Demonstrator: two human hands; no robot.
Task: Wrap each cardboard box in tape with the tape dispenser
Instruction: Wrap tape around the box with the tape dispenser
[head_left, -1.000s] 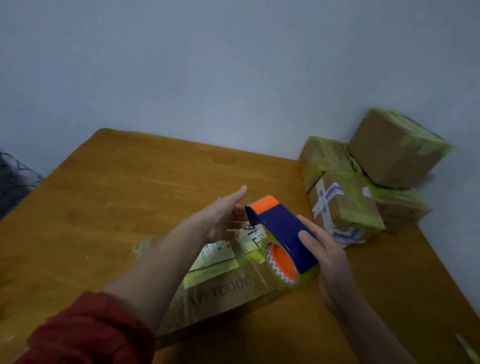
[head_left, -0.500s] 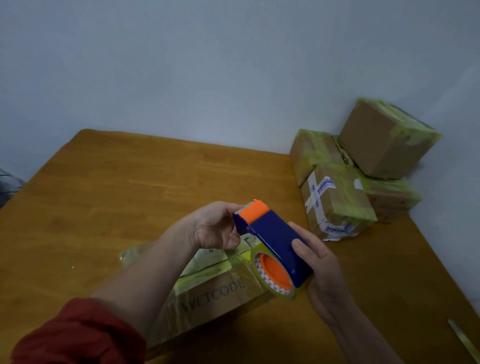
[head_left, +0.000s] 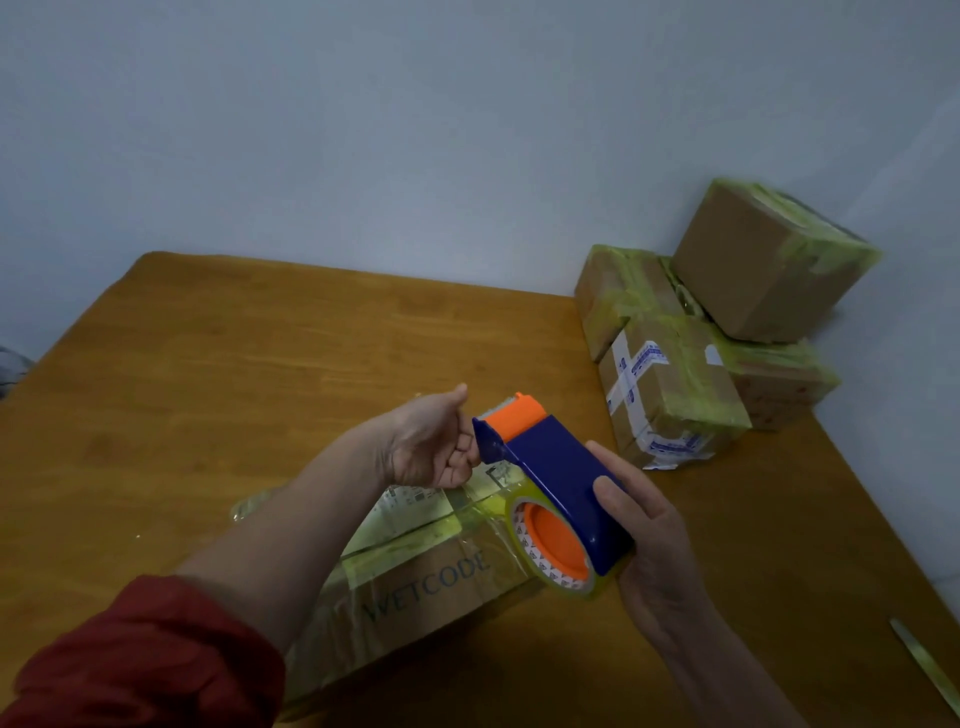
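Right hand (head_left: 649, 551) is gripping the dispenser (head_left: 561, 478) round its blue body, thumb lying across the top, holding it up just over the near box (head_left: 415, 577) in the middle of the table (head_left: 260, 364). Left hand (head_left: 431, 447) is sitting right at the orange cutter end with its fingers curled in. It could be pinching the loose tape end, but I cannot tell from here, as no tape is showing between the fingers.

Progress looks good. Far right, against the wall, a stack (head_left: 675, 374) of four boxes is sitting with yellowish tape over edges and faces, so I'm reading those as finished. The near box, the flat one with lettering on its side, is already wearing bands of tape across the top and down the front, though bare cardboard is showing at the near end. So this looks like the last one, partly wrapped and waiting for more passes.

The roll (head_left: 592, 592) is looking well stocked. A thin strip (head_left: 924, 670) is lying at the near right edge, and I can't say what it is.
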